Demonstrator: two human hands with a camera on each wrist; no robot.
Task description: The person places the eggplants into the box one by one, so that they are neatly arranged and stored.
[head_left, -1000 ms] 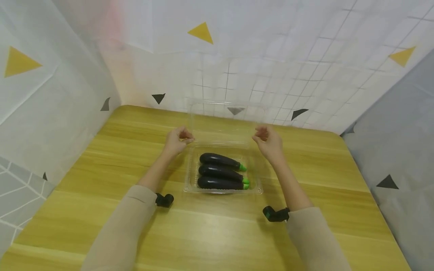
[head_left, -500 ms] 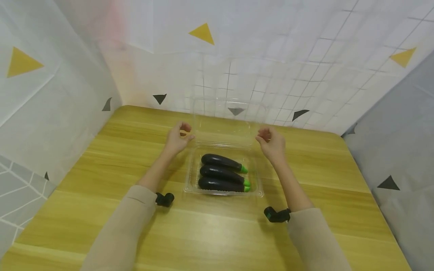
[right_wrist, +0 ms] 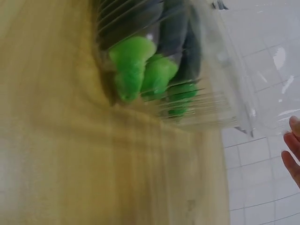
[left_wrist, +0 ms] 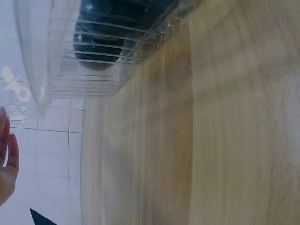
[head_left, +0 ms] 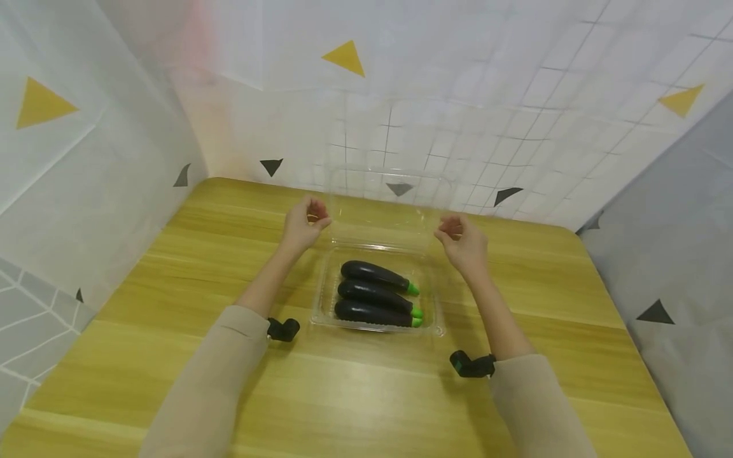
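Observation:
A clear plastic clamshell box (head_left: 375,329) holds several dark eggplants (head_left: 375,294) with green stem ends, side by side. Its transparent lid (head_left: 389,207) stands raised along the far edge. At the lid's left side is my left hand (head_left: 305,224), fingers loosely bent, thumb tip right by the lid's edge. My right hand (head_left: 465,245) is at the opposite side, thumb and fingers slightly apart beside that edge. In the right wrist view the right fingers (right_wrist: 293,145) overlap the lid's corner. The left fingers (left_wrist: 10,145) appear near the lid in the left wrist view.
The box rests on a wooden table (head_left: 355,394) with rounded far corners. White sheeting (head_left: 275,114) with triangles and grid lines rises behind the table and along its sides. A small black camera is strapped at each wrist.
My left hand has risen slightly away from me along the lid's side. My right hand has shifted a little to the right. The lid's left edge appears slightly farther right; the eggplants stay put.

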